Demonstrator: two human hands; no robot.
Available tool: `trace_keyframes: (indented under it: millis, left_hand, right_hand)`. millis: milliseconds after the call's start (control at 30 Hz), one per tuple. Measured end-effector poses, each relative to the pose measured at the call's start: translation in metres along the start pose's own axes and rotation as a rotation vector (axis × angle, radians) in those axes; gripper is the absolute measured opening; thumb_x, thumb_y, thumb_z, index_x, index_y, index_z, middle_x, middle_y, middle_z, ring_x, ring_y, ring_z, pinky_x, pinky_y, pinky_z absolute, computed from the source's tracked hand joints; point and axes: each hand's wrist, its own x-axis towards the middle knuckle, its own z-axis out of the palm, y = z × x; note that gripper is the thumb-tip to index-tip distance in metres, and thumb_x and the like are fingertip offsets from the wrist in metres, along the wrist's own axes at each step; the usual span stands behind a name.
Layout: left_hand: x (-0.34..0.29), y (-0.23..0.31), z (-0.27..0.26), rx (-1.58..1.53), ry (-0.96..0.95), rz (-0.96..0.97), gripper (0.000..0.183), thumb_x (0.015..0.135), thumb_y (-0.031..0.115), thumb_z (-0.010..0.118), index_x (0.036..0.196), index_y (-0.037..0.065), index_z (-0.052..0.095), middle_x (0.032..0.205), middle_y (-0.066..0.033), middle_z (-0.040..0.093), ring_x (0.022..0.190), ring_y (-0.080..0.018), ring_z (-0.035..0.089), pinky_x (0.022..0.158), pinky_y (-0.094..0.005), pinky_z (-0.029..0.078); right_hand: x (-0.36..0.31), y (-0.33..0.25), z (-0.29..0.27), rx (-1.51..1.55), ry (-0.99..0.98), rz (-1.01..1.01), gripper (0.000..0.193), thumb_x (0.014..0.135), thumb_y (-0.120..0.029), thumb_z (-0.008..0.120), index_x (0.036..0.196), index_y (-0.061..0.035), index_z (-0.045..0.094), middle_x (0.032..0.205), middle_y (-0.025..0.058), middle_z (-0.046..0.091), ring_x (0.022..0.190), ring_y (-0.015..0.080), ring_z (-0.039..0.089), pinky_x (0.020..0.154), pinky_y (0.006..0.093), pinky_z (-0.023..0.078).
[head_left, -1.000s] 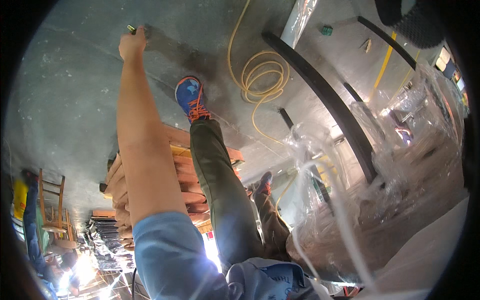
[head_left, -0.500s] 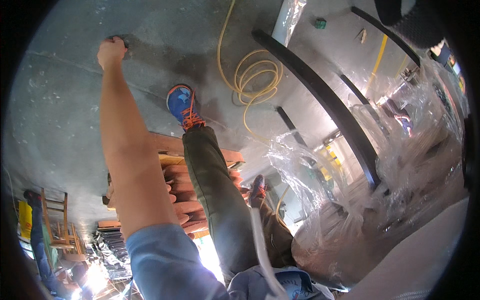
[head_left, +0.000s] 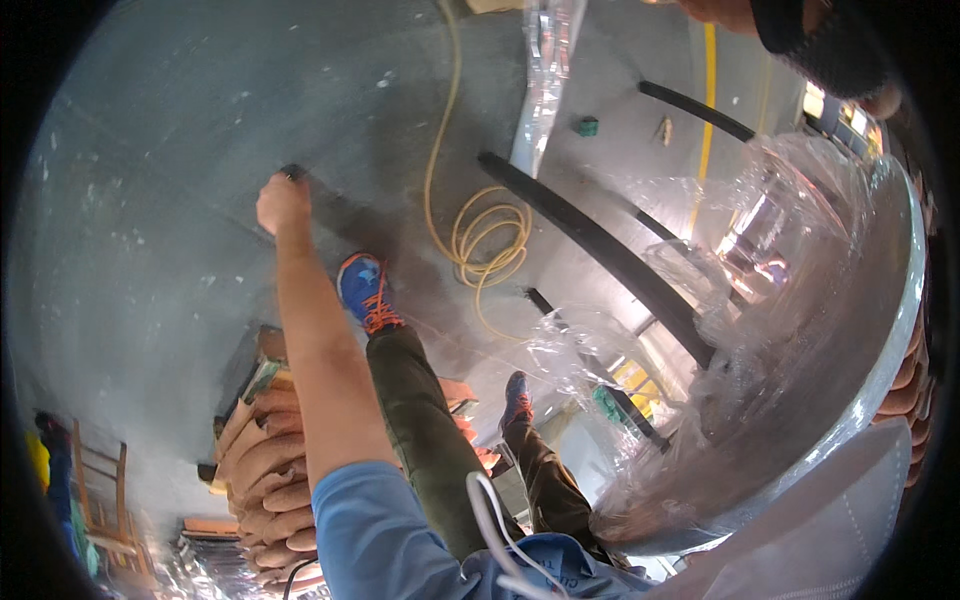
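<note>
My left arm reaches out to the upper left, and my left hand [head_left: 284, 206] is closed in a fist. A small dark bit shows at the knuckles; what it is stays unclear. At the upper right edge is my right hand [head_left: 728, 12], with a black knit wrap [head_left: 825, 55] at its wrist; its fingers are cut off by the frame. Below it, close to my right side, a large brown rounded seat-like piece [head_left: 690, 490] carries several black legs [head_left: 600, 255]. Clear plastic film [head_left: 800, 200] hangs crumpled around it.
A yellow hose [head_left: 490, 240] lies coiled on the grey floor [head_left: 150, 260]. Beyond it are a shiny plastic-wrapped length [head_left: 545, 90] and a small green block [head_left: 587, 126]. Stacked brown pieces [head_left: 265, 450] stand behind my left arm. A wooden chair frame [head_left: 105, 500] is at lower left.
My left hand has moved right and nearer, still in a fist. Part of my right hand has come into view at the top right. The legged piece and surroundings have shifted as the view turned.
</note>
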Motion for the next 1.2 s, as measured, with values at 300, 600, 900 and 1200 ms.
trace_keyframes:
  millis: [300,600,900,1200]
  left_hand:
    - [0.014,-0.036,0.005,-0.428,0.25,0.122,0.041,0.089,0.037,0.085,0.12,0.012,0.074,0.114,-0.0119,0.079,0.106,-0.0361,0.075,0.091,-0.048,0.059]
    - [0.016,-0.027,0.051,-0.151,0.297,0.046,0.041,0.095,0.049,0.076,0.106,0.009,0.08,0.106,-0.0123,0.081,0.105,-0.0375,0.077,0.09,-0.049,0.06]
    - [0.039,-0.05,0.065,0.009,-0.014,0.198,0.053,0.095,0.057,0.061,0.115,0.012,0.082,0.109,-0.0124,0.082,0.115,-0.0348,0.075,0.096,-0.0477,0.058]
    - [-0.163,-0.073,0.009,-0.493,-0.115,0.347,0.023,0.096,0.025,0.07,0.108,0.005,0.07,0.098,-0.0099,0.081,0.101,-0.0303,0.077,0.091,-0.0422,0.058]
  right_hand:
    - [-0.027,0.02,0.012,0.012,0.796,0.136,0.049,0.084,-0.034,0.078,0.125,-0.006,0.074,0.123,0.0128,0.077,0.113,0.0351,0.073,0.095,0.0537,0.066]
    - [-0.027,0.015,-0.05,-0.052,0.566,0.078,0.056,0.083,-0.034,0.079,0.132,-0.0073,0.07,0.128,0.0151,0.073,0.118,0.0347,0.07,0.1,0.0555,0.061]
    - [-0.01,-0.03,-0.002,-0.102,0.643,-0.08,0.062,0.085,-0.026,0.079,0.141,-0.0049,0.062,0.139,0.017,0.066,0.129,0.0352,0.062,0.114,0.0588,0.048]
    - [0.02,0.0,-0.042,-0.081,0.443,-0.35,0.07,0.085,-0.02,0.08,0.148,-0.0003,0.056,0.147,0.0189,0.061,0.139,0.0377,0.056,0.124,0.0617,0.038]
